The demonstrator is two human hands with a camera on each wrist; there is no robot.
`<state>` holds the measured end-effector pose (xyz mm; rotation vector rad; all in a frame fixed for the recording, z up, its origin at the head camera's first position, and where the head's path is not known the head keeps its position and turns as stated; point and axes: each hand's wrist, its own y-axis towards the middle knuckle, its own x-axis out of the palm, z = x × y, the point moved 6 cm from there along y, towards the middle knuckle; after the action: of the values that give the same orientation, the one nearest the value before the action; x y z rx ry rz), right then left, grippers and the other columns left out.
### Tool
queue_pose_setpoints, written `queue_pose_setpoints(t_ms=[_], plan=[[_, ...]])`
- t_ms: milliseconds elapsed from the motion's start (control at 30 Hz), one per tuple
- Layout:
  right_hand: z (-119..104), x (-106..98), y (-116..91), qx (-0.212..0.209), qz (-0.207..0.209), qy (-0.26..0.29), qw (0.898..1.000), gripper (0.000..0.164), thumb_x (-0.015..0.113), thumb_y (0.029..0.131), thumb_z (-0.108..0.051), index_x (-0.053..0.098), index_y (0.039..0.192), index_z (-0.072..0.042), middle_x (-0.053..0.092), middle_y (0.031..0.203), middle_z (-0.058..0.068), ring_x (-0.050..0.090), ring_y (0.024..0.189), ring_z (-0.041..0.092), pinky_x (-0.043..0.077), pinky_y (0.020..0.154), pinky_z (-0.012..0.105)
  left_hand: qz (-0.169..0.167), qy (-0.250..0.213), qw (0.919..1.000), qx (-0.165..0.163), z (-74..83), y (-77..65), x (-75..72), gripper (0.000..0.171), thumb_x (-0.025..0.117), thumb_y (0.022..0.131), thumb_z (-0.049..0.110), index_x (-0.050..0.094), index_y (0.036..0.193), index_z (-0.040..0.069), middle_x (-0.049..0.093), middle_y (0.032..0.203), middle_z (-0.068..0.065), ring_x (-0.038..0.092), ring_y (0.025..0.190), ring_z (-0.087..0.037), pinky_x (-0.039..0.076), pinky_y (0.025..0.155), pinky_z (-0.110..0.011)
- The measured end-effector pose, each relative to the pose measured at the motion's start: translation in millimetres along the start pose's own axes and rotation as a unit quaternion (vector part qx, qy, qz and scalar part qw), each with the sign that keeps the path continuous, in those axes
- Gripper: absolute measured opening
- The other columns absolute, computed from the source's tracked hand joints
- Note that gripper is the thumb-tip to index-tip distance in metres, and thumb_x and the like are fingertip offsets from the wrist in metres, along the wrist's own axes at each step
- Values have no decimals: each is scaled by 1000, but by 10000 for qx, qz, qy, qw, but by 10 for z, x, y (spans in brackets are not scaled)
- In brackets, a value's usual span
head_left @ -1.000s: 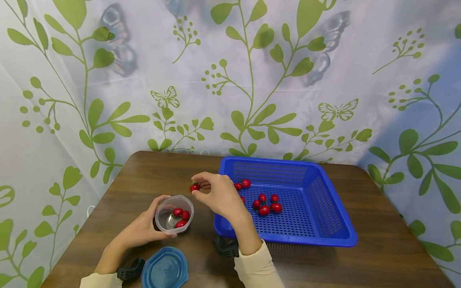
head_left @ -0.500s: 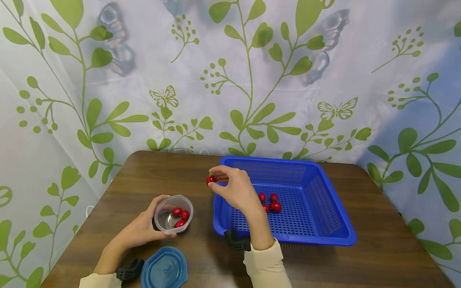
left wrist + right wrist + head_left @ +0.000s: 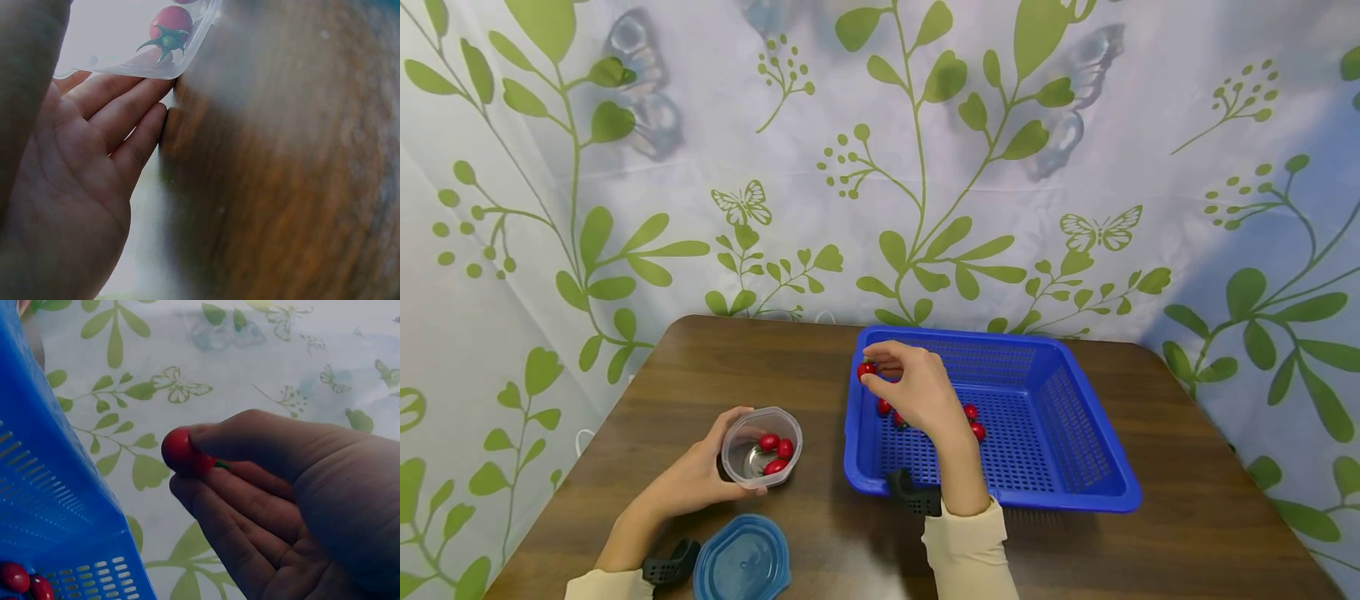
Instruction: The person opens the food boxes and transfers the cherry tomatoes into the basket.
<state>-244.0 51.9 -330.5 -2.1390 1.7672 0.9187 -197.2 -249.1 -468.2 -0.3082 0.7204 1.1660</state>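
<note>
My left hand (image 3: 703, 475) holds a clear plastic container (image 3: 739, 462) by its side, thumb and fingers around it, tilted so its mouth faces up toward me. Several cherry tomatoes (image 3: 776, 467) lie inside; the left wrist view shows one tomato (image 3: 170, 28) with its green stem through the wall. Over the left rim of the blue basket (image 3: 1045, 501), my right hand (image 3: 917, 392) pinches a red cherry tomato (image 3: 182, 452) between thumb and fingertips. Below that hand, more cherry tomatoes (image 3: 977, 431) lie in the basket, some partly hidden by the hand and forearm.
A blue lid (image 3: 745, 562) lies on the brown wooden table (image 3: 820, 533) at the front left, near the left wrist. Behind the table hangs a white curtain (image 3: 805, 158) with green leaf prints. Black wrist mounts (image 3: 672, 563) sit on both wrists.
My right hand, pinching the cherry tomato, has moved right from beside the container to over the basket's left rim. The left hand and container have stayed nearly in place.
</note>
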Motion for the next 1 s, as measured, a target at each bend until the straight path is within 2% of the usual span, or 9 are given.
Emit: queue_pose_setpoints(t_ms=[333,633,1000], plan=[[99,-134,-30,158,-17,-18,9999,31,79,91,-13,73,121,-8,76,114,7,74,106,23,57,96,43,31,33,10000,49,-6,10,-1,108,94,72,43,27,154,19,66,135,5,61,124,-20,48,101,-30],[224,-303,-90,311,-35,-251,9992,28,77,92,-13,74,120,-11,77,115,5,74,106,23,57,93,42,17,67,10000,-18,-4,6,-4,110,94,72,43,27,155,14,66,135,5,60,125,-22,48,102,-35],[347,-414,-132,448,-160,-328,9983,26,74,94,-14,73,120,-11,76,113,7,74,106,24,58,92,43,53,57,9999,83,-29,8,4,109,94,73,42,27,155,17,66,135,5,61,124,-20,48,101,-32]])
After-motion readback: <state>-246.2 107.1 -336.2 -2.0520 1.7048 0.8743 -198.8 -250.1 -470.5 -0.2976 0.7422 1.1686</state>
